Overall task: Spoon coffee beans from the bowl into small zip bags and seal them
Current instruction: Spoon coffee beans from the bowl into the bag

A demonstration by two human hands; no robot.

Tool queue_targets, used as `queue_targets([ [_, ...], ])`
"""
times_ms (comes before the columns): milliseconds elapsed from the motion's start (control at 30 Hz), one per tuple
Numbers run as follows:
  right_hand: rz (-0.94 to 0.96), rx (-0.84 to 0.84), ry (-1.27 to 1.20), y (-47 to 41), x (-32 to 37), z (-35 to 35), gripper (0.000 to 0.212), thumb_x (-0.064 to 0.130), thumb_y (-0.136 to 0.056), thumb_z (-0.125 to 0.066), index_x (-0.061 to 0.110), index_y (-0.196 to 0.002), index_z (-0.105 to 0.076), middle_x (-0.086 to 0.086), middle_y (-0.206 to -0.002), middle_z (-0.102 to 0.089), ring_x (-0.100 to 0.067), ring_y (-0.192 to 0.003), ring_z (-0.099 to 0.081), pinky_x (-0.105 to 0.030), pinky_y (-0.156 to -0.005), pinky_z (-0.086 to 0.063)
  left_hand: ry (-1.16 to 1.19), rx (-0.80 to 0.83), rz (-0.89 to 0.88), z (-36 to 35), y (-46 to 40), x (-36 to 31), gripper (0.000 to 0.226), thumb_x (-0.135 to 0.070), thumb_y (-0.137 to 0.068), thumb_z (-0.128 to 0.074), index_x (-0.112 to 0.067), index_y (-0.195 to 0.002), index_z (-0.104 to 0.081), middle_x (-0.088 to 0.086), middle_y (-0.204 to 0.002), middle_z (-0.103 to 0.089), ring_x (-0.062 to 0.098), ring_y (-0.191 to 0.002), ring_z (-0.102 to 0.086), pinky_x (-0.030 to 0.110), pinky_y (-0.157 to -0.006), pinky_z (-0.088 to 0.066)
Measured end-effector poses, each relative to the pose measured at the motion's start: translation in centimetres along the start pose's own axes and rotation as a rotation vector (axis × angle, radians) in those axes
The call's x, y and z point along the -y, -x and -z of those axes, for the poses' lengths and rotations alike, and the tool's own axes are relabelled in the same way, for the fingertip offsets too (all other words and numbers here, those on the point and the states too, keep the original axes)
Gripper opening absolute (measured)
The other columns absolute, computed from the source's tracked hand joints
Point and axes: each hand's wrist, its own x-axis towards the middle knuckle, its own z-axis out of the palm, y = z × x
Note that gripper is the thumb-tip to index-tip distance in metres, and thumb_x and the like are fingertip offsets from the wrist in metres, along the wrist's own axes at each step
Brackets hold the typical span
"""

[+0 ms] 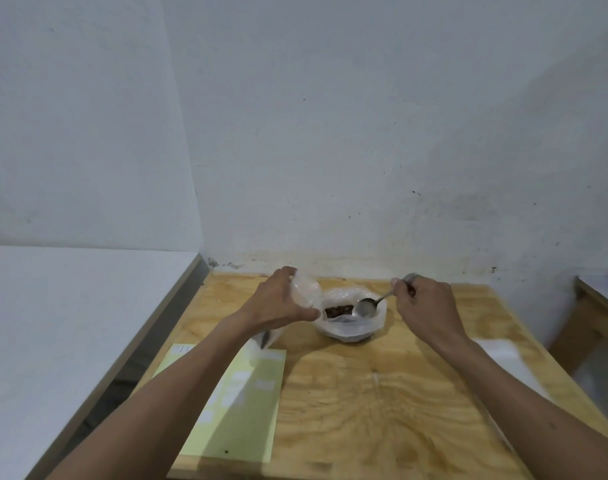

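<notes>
Across the far half of the wooden bench [382,393], everything sits within easy reach of both arms. Biggest item near the left edge is a pale green sheet [247,410], lying flat and partly under the left forearm. Beyond it, at the far centre, sits the bowl [351,329], lined or wrapped in pale plastic, with a dark heap of coffee beans [337,310] showing inside. Left hand [282,303] hovers just beside the bowl's left rim, fingers curled around a small clear zip bag [304,287], its mouth turned towards the bowl, probably so the beans have only a short trip. Right hand [424,303] comes in from the right, fingers pinching the handle of a metal spoon [365,308]; the spoon's head dips over the bowl's right side and looks bare, so a scoop seems next. Whether the bag already holds beans cannot be told from here. At the right edge lies something white and blurred [496,348], too soft to name.
</notes>
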Motion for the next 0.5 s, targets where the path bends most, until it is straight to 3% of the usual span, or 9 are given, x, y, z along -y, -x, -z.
queue_targets([
  [167,-0.234,0.069,-0.113,0.5,0.2,-2.5,0.039,0.021,-0.099,-0.052,-0.001,-0.073,-0.071,-0.014,-0.059,-0.069,-0.027,-0.052,-0.068,-0.041,-0.055,-0.057,-0.094,0.037,-0.033,-0.9,0.2,0.4,0.102,-0.049,-0.065,-0.087,-0.015,-0.147,-0.037,0.002,-0.141,-0.049,0.023,-0.124,-0.050,0.043,-0.104,-0.044],
  [333,-0.507,0.089,-0.374,0.6,0.6,-3.3,0.030,0.015,-0.095,-0.056,0.004,-0.073,-0.074,-0.012,-0.065,-0.073,-0.022,-0.050,-0.061,-0.033,-0.052,-0.052,-0.146,-0.019,-0.063,-2.2,0.0,-0.1,0.101,-0.048,-0.068,-0.087,-0.013,-0.148,-0.037,0.004,-0.140,-0.048,0.025,-0.124,-0.049,0.042,-0.104,-0.042],
  [500,-0.620,0.044,-0.488,-0.3,-0.2,-2.0,0.024,0.011,-0.091,-0.059,-0.002,-0.074,-0.071,-0.008,-0.060,-0.066,-0.021,-0.048,-0.055,-0.032,-0.051,-0.047,-0.103,-0.024,-0.080,-1.6,-0.4,0.3,0.100,-0.047,-0.068,-0.087,-0.013,-0.148,-0.036,0.003,-0.140,-0.048,0.023,-0.124,-0.048,0.044,-0.105,-0.042],
])
